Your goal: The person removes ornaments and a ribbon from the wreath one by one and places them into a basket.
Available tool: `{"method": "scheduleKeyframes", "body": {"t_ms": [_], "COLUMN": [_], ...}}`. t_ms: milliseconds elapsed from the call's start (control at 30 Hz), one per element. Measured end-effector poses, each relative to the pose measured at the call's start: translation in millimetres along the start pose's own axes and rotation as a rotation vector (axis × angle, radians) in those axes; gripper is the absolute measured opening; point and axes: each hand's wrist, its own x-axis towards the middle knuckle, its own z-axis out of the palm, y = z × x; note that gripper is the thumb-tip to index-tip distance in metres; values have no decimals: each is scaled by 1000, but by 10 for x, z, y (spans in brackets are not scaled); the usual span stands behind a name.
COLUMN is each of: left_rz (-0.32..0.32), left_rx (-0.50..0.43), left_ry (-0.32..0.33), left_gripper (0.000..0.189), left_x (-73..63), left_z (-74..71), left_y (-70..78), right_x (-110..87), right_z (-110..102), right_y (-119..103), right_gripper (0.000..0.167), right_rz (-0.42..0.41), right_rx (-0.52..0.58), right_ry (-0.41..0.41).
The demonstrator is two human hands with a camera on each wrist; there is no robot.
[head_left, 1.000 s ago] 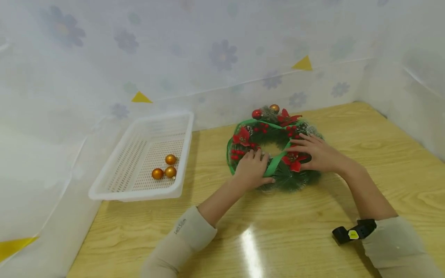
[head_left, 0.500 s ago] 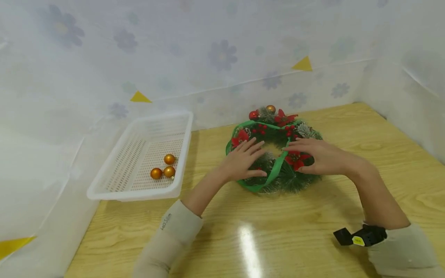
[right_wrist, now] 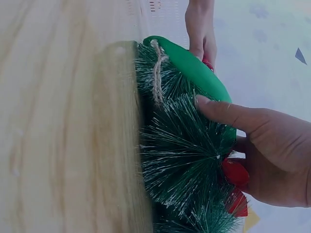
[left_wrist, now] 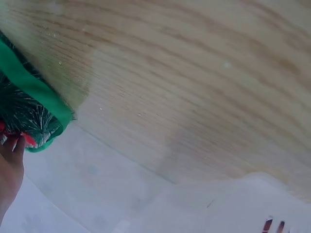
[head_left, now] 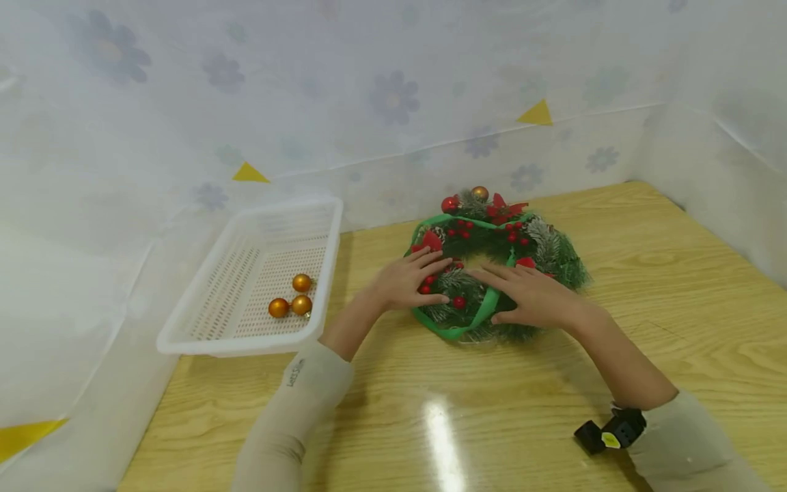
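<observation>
Evidently for steadiness, the left hand point(head_left: 406, 281) and the right hand point(head_left: 537, 298) are lying, fingers extended, over either side of the wreath point(head_left: 451, 280) (its green ribbon point(head_left: 488, 306) is passing under the right fingers), which is resting on the table point(head_left: 381, 410).

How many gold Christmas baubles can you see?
4. Three are in the white plastic basket: a rear gold bauble, a front-left one and a front-right one. The fourth is on the far edge of the wreath. Some may be hidden in its greenery.
</observation>
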Motion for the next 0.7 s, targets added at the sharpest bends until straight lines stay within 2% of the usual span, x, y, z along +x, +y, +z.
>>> {"method": "scheduleKeyframes", "body": {"t_ms": [167, 367, 567, 700], "left_rz": [-64, -165, -246, -272], "left_rx": [84, 168, 285, 336], "left_ry": [-27, -65, 8, 52], "left_gripper": [77, 81, 84, 87], "left_x": [5, 38, 40, 31], "left_z": [-37, -106, -93, -95], "left_y": [156, 456, 784, 906], "right_x": [-34, -90, -141, -170], "right_z": [-42, -104, -131, -138], "right_y": [80, 225, 367, 437], "right_gripper": [79, 72, 71, 73], "right_rz": [-25, -49, -87, -97], "right_rx": [14, 28, 29, 26], "right_ry": [20, 32, 64, 81]}}
